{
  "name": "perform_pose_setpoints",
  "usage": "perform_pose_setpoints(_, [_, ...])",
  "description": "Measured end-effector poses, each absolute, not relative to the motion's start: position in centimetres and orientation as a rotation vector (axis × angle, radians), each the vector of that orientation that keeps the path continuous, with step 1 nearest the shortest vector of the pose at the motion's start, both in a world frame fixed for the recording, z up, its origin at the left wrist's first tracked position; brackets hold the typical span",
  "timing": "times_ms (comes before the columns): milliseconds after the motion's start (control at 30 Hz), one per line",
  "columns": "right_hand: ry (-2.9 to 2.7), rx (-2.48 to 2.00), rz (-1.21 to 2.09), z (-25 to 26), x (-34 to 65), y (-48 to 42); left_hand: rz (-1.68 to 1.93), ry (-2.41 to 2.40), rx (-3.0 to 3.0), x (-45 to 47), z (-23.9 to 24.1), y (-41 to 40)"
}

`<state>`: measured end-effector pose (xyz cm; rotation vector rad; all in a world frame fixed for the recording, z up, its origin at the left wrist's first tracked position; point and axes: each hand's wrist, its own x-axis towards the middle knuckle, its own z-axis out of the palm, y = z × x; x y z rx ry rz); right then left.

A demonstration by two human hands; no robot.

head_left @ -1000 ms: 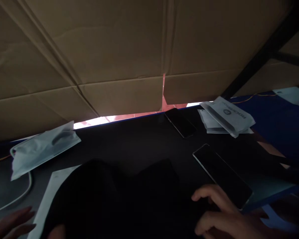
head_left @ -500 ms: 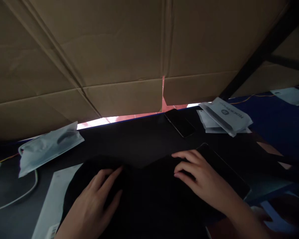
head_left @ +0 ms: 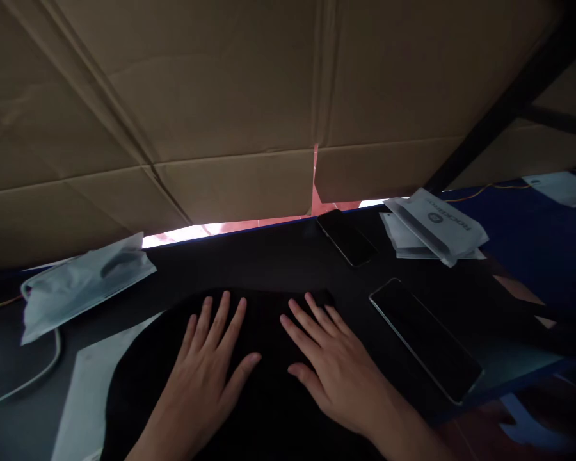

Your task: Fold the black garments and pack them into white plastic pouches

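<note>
A piece of black cloth [head_left: 269, 410] lies spread on the dark tabletop [head_left: 259, 262], its left edge rounded and overlapping a flat white plastic bag [head_left: 84, 384]. My left hand [head_left: 208, 371] rests palm down on the cloth's left part, fingers spread. On its right part, near the upper corner, my right hand [head_left: 324, 358] lies flat with fingers apart. Neither hand grips anything. What kind of garment or fabric piece it is, the dark picture does not show. Just right of my right hand lies a smartphone [head_left: 427, 339] with a dark screen.
A second dark phone [head_left: 346, 237] lies farther back. White printed packets [head_left: 439, 224] are stacked at the right, and a filled translucent bag [head_left: 89, 282] sits at the left above a pale cable [head_left: 43, 381]. Cardboard [head_left: 235, 89] stands along the back edge; a dark metal bar [head_left: 489, 121] slants at the right.
Both hands have flattened and spread their fingers on the cloth. My right hand has moved left, uncovering the nearer phone. The cloth's upper edge now lies smoother.
</note>
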<state>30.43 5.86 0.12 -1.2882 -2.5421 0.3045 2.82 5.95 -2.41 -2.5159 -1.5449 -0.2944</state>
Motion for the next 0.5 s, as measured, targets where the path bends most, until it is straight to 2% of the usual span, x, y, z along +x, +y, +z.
perform_pose_setpoints(133, [-2.500,-1.471,0.244,-0.5,30.9,6.5,-0.301,-1.560,-2.477,2.3,-2.0,6.0])
perform_pose_setpoints(300, [-2.538,-1.374,0.118,1.3,30.2,5.1,-0.202,-1.339,-2.558,3.3,0.7,4.2])
perform_pose_setpoints(500, [-2.624,-1.313,0.235,0.7,30.3,2.7,-0.173,-1.155,-2.646,4.2,-0.1,2.7])
